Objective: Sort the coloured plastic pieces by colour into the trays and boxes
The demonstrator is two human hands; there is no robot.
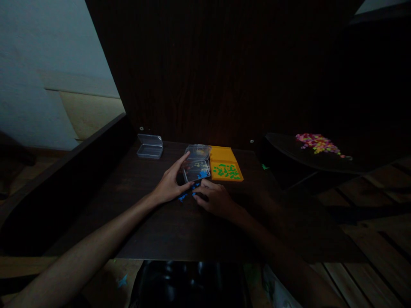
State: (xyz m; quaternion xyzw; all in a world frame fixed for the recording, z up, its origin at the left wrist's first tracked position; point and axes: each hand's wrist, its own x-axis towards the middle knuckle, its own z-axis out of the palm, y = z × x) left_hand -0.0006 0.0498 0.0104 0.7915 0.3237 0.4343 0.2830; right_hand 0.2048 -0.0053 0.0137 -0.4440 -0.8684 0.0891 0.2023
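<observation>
My left hand (170, 182) grips the left side of an open clear plastic box (194, 172), fingers at the far edge and thumb along the near edge. Blue pieces and some pale ones lie inside, toward its right end. In front of the box, small blue pieces (182, 197) are scattered on the dark wooden surface. My right hand (214, 197) is closed over this pile, its fingers curled together. Blue shows at the fingertips, but what they pinch is too small to make out. Touching the box's right side is an open yellow case (224, 155) with small green pieces (226, 171) in it.
Another open clear box (150, 149) stands at the back left. A mound of pink and yellow pieces (317, 143) lies on a dark raised surface at right. A green piece (264, 167) is near that surface. A dark side panel (64, 171) borders the left.
</observation>
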